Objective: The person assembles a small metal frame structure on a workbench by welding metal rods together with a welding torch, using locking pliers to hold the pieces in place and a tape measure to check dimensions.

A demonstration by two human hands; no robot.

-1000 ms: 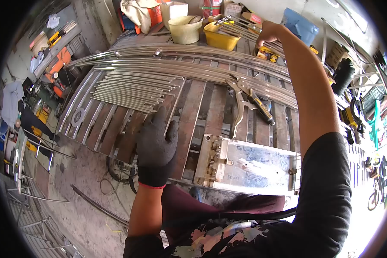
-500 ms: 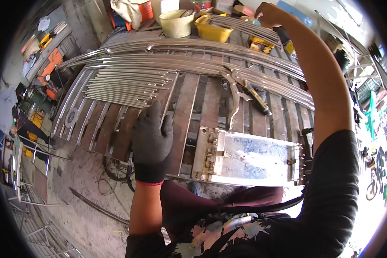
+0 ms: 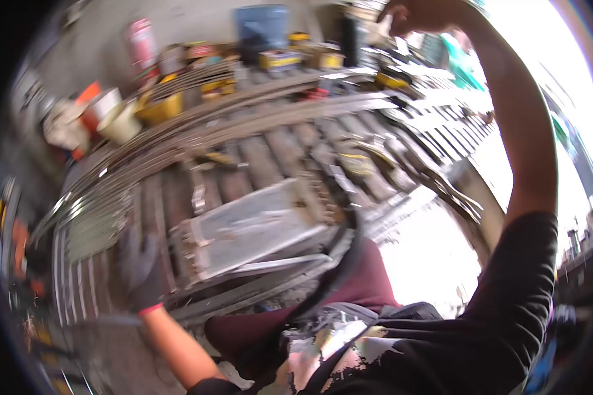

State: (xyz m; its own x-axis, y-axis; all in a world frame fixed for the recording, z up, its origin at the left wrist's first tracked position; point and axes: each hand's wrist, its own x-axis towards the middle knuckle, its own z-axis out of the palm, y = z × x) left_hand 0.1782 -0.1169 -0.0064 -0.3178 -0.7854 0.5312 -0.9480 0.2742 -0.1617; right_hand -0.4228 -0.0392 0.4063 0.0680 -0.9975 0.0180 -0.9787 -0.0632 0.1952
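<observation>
My left hand point(image 3: 140, 266), in a dark grey glove, rests at the slatted metal table's left part, beside a bundle of thin metal rods point(image 3: 99, 227). Motion smears its fingers, and whether they hold anything cannot be made out. My bare right hand point(image 3: 418, 16) is raised at the top edge, its fingers bent and partly cut off by the frame; what they hold, if anything, is hidden. Between my arms lies a flat metal jig plate point(image 3: 254, 227) with fittings at both ends. Beyond the plate is a blurred yellow and black tool point(image 3: 216, 158).
Long metal tubes point(image 3: 244, 128) run across the table. Behind them stand a yellow container point(image 3: 159, 108), a cream bucket point(image 3: 120, 123) and a blue bin point(image 3: 262, 29). A black hose point(image 3: 349, 247) curves near my lap. Clamps point(image 3: 435, 178) hang over the table's right part.
The view has swung to the right, so the table and plate appear further left and tilted. More of the right side shows. My right hand remains raised.
</observation>
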